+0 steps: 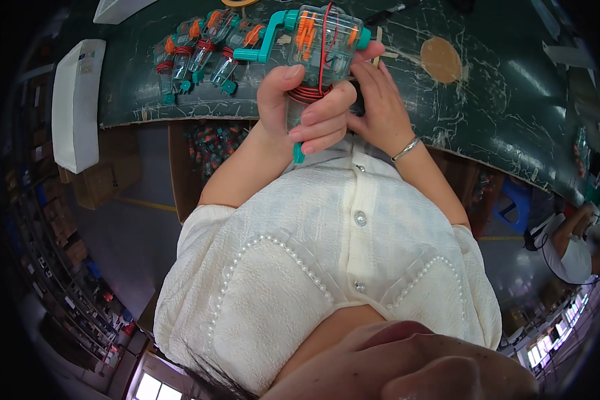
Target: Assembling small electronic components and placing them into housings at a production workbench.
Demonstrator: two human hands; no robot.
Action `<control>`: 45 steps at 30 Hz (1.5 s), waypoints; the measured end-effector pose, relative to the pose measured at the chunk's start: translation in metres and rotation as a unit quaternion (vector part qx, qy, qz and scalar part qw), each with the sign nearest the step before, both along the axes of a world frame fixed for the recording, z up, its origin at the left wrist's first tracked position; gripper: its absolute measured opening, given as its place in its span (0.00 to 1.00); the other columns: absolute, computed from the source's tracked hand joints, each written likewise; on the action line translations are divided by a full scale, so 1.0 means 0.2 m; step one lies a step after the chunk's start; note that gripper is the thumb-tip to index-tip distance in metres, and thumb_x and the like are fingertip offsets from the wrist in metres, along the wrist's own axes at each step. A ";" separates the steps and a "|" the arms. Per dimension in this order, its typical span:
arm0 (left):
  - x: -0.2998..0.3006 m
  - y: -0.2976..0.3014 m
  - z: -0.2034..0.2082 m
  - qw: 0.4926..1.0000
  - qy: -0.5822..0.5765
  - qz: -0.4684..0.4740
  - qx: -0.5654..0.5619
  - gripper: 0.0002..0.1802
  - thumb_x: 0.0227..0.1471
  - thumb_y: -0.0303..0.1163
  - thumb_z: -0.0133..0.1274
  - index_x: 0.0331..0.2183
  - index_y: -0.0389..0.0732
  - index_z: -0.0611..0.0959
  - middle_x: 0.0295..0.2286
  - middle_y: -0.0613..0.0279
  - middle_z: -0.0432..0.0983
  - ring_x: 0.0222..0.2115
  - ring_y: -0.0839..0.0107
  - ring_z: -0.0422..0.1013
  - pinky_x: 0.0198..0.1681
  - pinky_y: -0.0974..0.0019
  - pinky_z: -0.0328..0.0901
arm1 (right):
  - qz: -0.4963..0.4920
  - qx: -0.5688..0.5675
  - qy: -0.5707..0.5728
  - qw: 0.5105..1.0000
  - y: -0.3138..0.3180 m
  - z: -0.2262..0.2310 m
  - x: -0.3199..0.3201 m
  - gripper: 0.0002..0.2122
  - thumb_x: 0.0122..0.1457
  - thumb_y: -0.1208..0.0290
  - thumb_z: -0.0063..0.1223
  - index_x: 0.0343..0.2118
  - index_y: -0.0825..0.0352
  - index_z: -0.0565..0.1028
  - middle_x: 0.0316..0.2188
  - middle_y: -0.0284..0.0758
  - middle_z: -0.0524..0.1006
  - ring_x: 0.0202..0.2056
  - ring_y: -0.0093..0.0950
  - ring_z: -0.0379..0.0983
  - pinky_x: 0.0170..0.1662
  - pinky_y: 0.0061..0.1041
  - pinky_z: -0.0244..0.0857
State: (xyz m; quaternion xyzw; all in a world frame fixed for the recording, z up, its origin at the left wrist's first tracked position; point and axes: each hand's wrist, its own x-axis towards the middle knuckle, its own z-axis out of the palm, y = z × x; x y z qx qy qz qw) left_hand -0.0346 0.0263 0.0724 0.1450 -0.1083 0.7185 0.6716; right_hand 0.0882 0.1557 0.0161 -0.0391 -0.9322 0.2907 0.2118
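Observation:
My left hand [317, 120] is closed around the grip of a hand-crank generator [325, 41], raised above the near edge of the bench. Orange gears show through its clear casing. A teal crank handle [268, 41] sticks out on its left, and a red and black wire is wound around its neck. Just to the right, my right hand [385, 110] rests by the bench edge with its fingers stretched out. The generator partly hides those fingers, and nothing shows in that hand. Several similar generators [203, 50] with coiled red wires lie at left on the bench.
The dark green bench [507, 113] has a scuffed top with a round tan patch [441, 59]. At far left stands a long white box [79, 107]. Below the bench, a carton [180, 167] holds more generators. A person [570, 247] sits at far right near a blue stool [511, 205].

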 end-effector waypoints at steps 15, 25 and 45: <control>0.06 -0.03 -0.07 0.491 0.692 0.472 -0.240 0.39 0.52 0.34 0.53 0.62 0.35 0.58 0.24 0.54 0.77 0.17 0.59 0.73 0.20 0.63 0.69 | -0.013 -0.467 0.044 0.883 0.14 0.13 0.10 0.12 0.56 0.73 0.51 0.43 0.69 0.76 0.48 0.41 0.75 0.45 0.35 0.71 0.55 0.29 0.60; 0.11 -0.10 -0.06 0.324 0.764 0.377 -0.411 0.42 0.43 0.31 0.58 0.59 0.34 0.61 0.30 0.43 0.79 0.25 0.48 0.77 0.26 0.55 0.70 | -0.015 -0.216 -0.065 0.974 0.02 0.28 0.08 0.04 0.55 0.79 0.49 0.29 0.70 0.76 0.33 0.38 0.77 0.30 0.31 0.67 0.36 0.26 0.63; -0.15 -0.34 -0.15 0.058 0.791 0.414 -0.447 0.41 0.43 0.46 0.65 0.56 0.40 0.71 0.55 0.43 0.66 0.53 0.43 0.64 0.55 0.46 0.61 | -0.222 -0.010 0.229 0.948 0.23 0.50 0.14 0.14 0.62 0.68 0.44 0.41 0.69 0.79 0.38 0.40 0.79 0.40 0.30 0.73 0.48 0.25 0.65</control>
